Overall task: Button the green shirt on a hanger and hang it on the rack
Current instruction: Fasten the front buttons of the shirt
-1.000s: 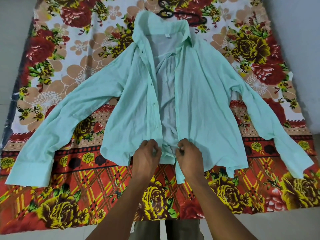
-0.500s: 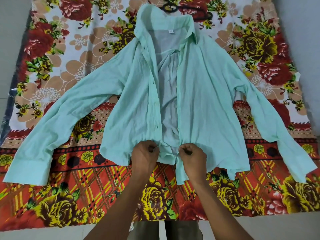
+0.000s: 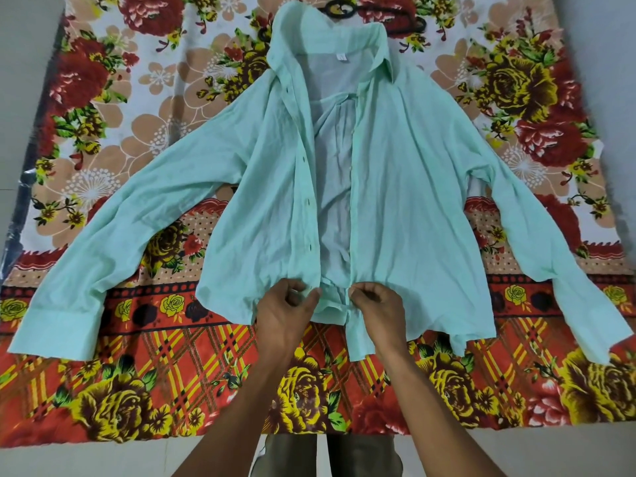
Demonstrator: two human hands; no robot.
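Head view, looking down on a green shirt (image 3: 413, 208) spread face up on a floral sheet (image 3: 113, 108) on the floor. Its collar lies at the far end, the hem near the person, and both sleeves are flung out to left and right. The front is unbuttoned: the two front panels lie apart, showing the paler inside of the back between them. A row of small dark buttonholes runs down the edge of the left panel.

Part of a dark hanger (image 3: 347, 10) shows on the sheet beyond the collar; whether it sits inside the shirt cannot be told. No rack is in sight.

Both hands are at the hem, close together. The left hand (image 3: 285, 315) pinches the lower edge of the left panel between thumb and curled fingers. The right hand (image 3: 377, 311) pinches the matching edge of the right panel, fingers curled on the cloth. Holding the two edges like this seems meant to draw them together and line up the lowest button with its hole. Buttoning looks barely begun, as every fastening in view is undone.

The cloth is thin, soft and wrinkled, so it will likely bunch and slip while handled.
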